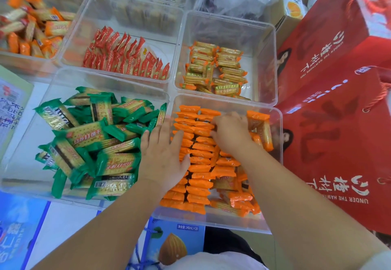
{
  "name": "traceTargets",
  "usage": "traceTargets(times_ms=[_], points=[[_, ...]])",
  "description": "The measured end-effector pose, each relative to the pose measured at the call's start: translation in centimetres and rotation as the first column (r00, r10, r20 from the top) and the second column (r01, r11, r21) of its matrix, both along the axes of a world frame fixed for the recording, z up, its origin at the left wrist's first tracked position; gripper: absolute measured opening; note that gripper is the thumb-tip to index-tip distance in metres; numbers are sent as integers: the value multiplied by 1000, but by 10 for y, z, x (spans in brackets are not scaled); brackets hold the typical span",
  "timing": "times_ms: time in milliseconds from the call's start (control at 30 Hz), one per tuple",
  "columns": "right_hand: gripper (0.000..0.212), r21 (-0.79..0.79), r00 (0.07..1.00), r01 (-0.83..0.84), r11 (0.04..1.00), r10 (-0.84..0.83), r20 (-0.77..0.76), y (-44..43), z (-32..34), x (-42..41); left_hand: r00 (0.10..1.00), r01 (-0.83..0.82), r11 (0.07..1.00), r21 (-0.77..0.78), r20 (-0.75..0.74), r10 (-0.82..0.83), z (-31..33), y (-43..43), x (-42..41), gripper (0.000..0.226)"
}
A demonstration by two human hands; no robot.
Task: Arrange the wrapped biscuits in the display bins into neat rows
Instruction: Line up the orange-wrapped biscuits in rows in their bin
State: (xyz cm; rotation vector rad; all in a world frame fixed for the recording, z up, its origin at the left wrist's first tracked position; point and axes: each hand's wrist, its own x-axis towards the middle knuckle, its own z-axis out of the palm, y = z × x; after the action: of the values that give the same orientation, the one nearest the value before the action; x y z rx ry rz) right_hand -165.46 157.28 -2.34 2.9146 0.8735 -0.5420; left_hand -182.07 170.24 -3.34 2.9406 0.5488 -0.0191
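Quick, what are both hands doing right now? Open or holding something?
Left hand: open, fingers flat on the orange biscuits.
Right hand: fingers curled, gripping some orange biscuits.

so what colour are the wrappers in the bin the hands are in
The wrappers are orange; head view.

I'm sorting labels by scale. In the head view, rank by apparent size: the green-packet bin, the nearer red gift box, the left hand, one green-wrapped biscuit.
1. Green-packet bin and nearer red gift box: alike; the box is cut off by the frame, so unranked.
2. Left hand.
3. Green-wrapped biscuit.
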Motion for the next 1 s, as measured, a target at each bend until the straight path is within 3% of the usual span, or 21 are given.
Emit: traceTargets(times_ms=[67,267,400,467,567,633,767,900,1000], points=[[26,29,999,-25,999,26,-23,2,-5,-5,1000,2,1000,3,5,-2,-1,0,0,66],[47,248,972,69,966,-10,-233,-23,5,-7,1000,-4,1000,-4,-16,4,-1,0,0,67],[40,427,991,116,897,-132,8,-53,9,-40,1000,29,999,-24,5,-29,2,-1,0,64],[60,361,994,65,930,-91,56,-69,10,-59,993,110,994,-18,34,-109,3,-1,0,60],[104,119,998,-40,992,35,43,-94,8,-67,938,344,938,34,32,-345,4,-2,-3,57],[117,13,998,-62,998,62,9,-104,8,-64,871,492,869,47,-11,-492,5,-7,-7,59],[119,0,996,-92,996,92,13,-92,12,-57,829,509,853,-113,-202,-521,-3,-30,-22,67],[110,-52,982,-181,982,178,-64,-67,9,-58,840,419,900,-119,-324,-434,-7,-38,-28,72],[110,-55,992,-81,995,75,-97,-58,6,-60,830,402,910,-104,-377,-410,-1,-39,-28,74]])
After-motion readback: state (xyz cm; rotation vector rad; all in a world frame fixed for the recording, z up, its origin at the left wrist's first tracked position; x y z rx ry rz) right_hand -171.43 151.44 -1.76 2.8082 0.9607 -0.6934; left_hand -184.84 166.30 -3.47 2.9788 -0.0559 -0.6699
